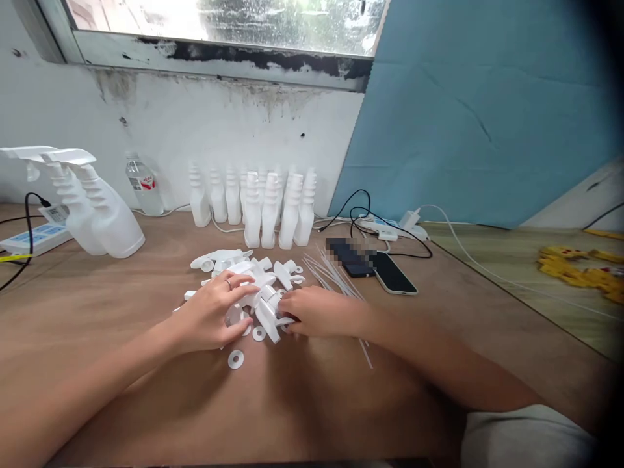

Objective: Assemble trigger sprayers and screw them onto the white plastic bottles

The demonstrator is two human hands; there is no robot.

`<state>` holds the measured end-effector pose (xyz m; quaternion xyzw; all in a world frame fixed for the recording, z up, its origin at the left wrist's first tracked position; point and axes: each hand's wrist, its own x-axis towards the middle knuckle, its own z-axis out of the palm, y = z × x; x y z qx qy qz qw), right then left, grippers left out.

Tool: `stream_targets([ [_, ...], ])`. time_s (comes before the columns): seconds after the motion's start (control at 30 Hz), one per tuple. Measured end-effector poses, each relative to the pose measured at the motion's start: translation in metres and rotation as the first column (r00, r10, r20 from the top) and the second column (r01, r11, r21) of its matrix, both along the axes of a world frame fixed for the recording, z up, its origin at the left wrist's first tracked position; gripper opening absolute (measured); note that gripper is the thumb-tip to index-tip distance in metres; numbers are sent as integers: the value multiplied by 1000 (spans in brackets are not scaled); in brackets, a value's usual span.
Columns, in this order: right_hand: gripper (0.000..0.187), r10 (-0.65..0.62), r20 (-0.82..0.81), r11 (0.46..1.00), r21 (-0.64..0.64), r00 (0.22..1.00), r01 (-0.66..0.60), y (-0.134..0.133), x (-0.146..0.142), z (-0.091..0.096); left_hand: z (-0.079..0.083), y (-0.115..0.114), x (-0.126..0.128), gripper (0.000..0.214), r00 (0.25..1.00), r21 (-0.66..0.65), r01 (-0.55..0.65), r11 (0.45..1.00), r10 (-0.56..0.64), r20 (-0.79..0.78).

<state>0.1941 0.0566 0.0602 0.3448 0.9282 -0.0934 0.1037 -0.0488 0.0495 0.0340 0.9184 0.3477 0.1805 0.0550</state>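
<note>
Pale cloth point(526, 432) fills my feed's lower right. Mid-frame, the left hand point(214, 313) spreads open over white sprayer heads point(267, 313); the right hand point(312, 311) curls at their edge, gripping or not, I can't tell.

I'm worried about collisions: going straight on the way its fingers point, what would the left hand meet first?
The left hand would likely meet the loose, heaped white plastic trigger spray heads first, just ahead of it; depth is unclear, so it may be touching some.
</note>
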Motion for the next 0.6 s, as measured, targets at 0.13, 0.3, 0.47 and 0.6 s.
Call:
stream_targets([
  [0.13, 12, -42, -16, 999, 16, 999, 42, -2, -4, -6, -7, -3, 6, 43, 998, 102, -44, 994, 40, 39],
  [0.3, 7, -163, 3, 985, -65, 987, 162, -4, -5, -3, -21, -3, 10, 41, 996, 207, -86, 975, 83, 24],
  [0.47, 7, -281, -7, 945, -177, 960, 275, -7, -4, 3, -27, 4, 7, 28, 988, 231, -99, 968, 68, 141],
  [0.6, 26, -305, -89, 934, -224, 948, 279, -5, -2, -1, -15, 0, 6, 30, 953, 210, -119, 970, 52, 300],
])
